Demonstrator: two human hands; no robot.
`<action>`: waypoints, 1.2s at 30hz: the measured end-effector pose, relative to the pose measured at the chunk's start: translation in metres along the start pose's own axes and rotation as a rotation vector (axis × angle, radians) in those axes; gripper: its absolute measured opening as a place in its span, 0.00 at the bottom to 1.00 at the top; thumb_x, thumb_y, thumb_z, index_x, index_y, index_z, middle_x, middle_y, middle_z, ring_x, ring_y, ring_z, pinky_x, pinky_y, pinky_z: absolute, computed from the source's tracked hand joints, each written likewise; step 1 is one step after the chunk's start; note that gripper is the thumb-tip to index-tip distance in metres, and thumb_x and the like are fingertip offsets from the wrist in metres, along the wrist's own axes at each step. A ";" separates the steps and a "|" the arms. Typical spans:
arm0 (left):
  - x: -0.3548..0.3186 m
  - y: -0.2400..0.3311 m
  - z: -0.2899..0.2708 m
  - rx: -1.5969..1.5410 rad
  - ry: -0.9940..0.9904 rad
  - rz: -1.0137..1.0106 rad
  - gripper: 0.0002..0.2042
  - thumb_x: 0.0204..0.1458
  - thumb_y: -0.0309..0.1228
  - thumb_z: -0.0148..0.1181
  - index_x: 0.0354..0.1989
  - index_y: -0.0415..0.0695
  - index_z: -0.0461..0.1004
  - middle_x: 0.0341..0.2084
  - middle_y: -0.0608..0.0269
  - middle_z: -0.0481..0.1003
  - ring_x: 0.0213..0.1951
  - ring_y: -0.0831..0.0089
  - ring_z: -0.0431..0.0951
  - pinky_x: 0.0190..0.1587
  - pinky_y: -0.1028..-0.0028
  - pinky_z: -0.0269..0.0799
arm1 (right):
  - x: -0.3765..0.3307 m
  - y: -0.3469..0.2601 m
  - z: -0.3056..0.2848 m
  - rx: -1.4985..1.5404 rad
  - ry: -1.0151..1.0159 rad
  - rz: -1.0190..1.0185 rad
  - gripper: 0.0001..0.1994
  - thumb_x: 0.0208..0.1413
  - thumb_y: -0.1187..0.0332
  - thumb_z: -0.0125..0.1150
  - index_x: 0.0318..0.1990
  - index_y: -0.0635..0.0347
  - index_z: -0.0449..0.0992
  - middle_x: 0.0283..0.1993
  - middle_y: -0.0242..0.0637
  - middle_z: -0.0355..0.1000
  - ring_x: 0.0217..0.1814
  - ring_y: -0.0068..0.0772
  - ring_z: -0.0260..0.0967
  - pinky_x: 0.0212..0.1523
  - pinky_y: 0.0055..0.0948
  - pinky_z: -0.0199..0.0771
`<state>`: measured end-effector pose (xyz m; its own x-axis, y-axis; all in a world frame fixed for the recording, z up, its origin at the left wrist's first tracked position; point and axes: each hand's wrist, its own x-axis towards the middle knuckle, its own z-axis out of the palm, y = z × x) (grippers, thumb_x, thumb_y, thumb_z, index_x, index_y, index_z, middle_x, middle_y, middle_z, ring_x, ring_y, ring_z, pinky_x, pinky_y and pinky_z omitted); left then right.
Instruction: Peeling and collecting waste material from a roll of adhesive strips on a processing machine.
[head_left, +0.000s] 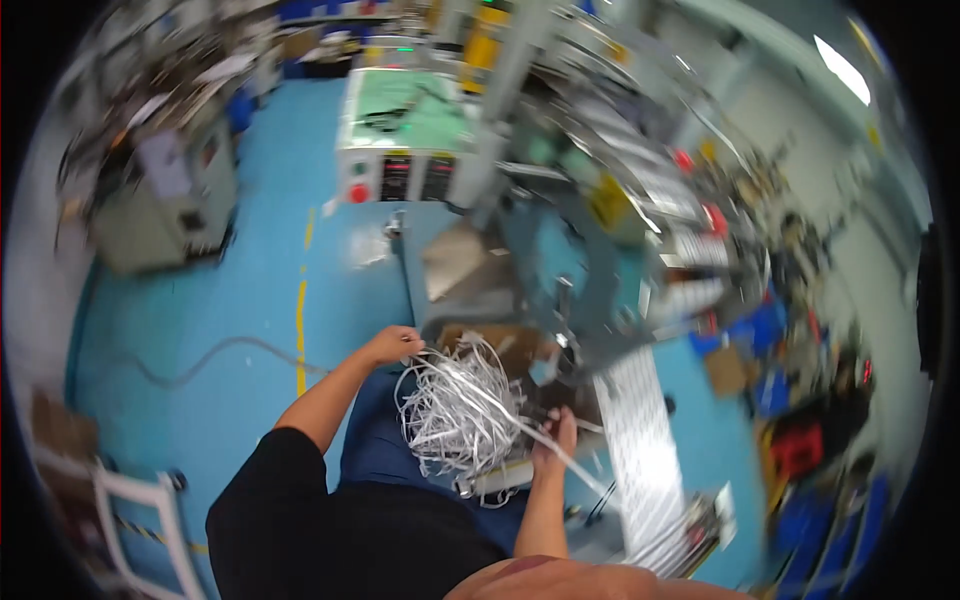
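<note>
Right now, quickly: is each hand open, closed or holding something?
Left hand: closed, apparently holding silvery strips.
Right hand: blurred; cannot tell whether open or closed.

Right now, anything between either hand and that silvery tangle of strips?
Nothing separate that I can see. The left hand is at the tangle's upper-left edge. The right hand is just off its right side, where only loose strips cross. Blur hides whether either grips any.
</note>
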<state>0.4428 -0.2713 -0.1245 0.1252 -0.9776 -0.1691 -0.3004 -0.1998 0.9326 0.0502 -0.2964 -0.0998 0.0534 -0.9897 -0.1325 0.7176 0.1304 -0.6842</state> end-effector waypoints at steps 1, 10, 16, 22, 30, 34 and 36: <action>0.006 -0.001 0.004 -0.005 0.093 -0.004 0.13 0.47 0.38 0.61 0.34 0.40 0.76 0.30 0.60 0.76 0.36 0.72 0.74 0.39 0.70 0.70 | -0.007 0.003 0.004 0.031 -0.054 0.038 0.11 0.55 0.63 0.56 0.42 0.58 0.71 0.34 0.33 0.71 0.27 0.20 0.66 0.25 0.19 0.69; -0.006 0.063 0.059 0.246 0.708 0.249 0.30 0.39 0.37 0.65 0.53 0.48 0.62 0.40 0.51 0.67 0.45 0.52 0.67 0.48 0.61 0.63 | -0.012 0.017 0.029 -0.304 -0.156 0.247 0.12 0.56 0.61 0.55 0.44 0.56 0.70 0.39 0.32 0.72 0.30 0.21 0.67 0.27 0.22 0.71; 0.029 0.016 0.028 -0.271 0.772 -0.035 0.33 0.36 0.38 0.67 0.53 0.44 0.61 0.41 0.50 0.68 0.46 0.54 0.68 0.49 0.61 0.64 | -0.013 0.007 0.008 -0.337 -0.106 0.154 0.11 0.55 0.64 0.56 0.44 0.56 0.70 0.38 0.33 0.73 0.29 0.22 0.67 0.29 0.20 0.70; 0.024 0.018 -0.009 -0.211 1.050 -0.108 0.26 0.40 0.35 0.63 0.50 0.43 0.63 0.40 0.49 0.69 0.44 0.54 0.69 0.46 0.60 0.65 | -0.012 0.010 0.006 -0.279 -0.095 0.150 0.11 0.55 0.61 0.57 0.43 0.53 0.71 0.36 0.31 0.73 0.29 0.21 0.67 0.27 0.20 0.69; -0.029 0.130 0.146 0.246 0.170 0.577 0.15 0.44 0.40 0.51 0.24 0.40 0.76 0.25 0.46 0.75 0.33 0.49 0.74 0.39 0.55 0.68 | 0.000 0.027 0.014 -0.296 -0.117 0.219 0.14 0.56 0.59 0.55 0.46 0.56 0.68 0.39 0.32 0.71 0.31 0.21 0.66 0.28 0.22 0.68; -0.025 0.172 0.199 0.428 -0.191 0.506 0.18 0.48 0.43 0.49 0.28 0.38 0.76 0.29 0.46 0.75 0.36 0.50 0.74 0.43 0.55 0.66 | -0.011 0.022 0.026 -0.274 -0.110 0.260 0.17 0.52 0.60 0.58 0.47 0.52 0.67 0.40 0.30 0.69 0.43 0.29 0.69 0.43 0.26 0.70; -0.007 0.177 0.227 0.471 -0.310 0.541 0.19 0.50 0.45 0.47 0.30 0.40 0.76 0.27 0.47 0.75 0.35 0.51 0.75 0.39 0.58 0.68 | -0.026 0.015 0.033 -0.284 -0.235 0.175 0.20 0.51 0.56 0.58 0.50 0.50 0.64 0.45 0.30 0.67 0.49 0.30 0.66 0.49 0.30 0.67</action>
<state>0.1742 -0.3143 -0.0304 -0.4020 -0.9071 0.1250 -0.6230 0.3710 0.6887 0.0825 -0.2705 -0.0831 0.3381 -0.9335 -0.1195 0.4652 0.2761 -0.8411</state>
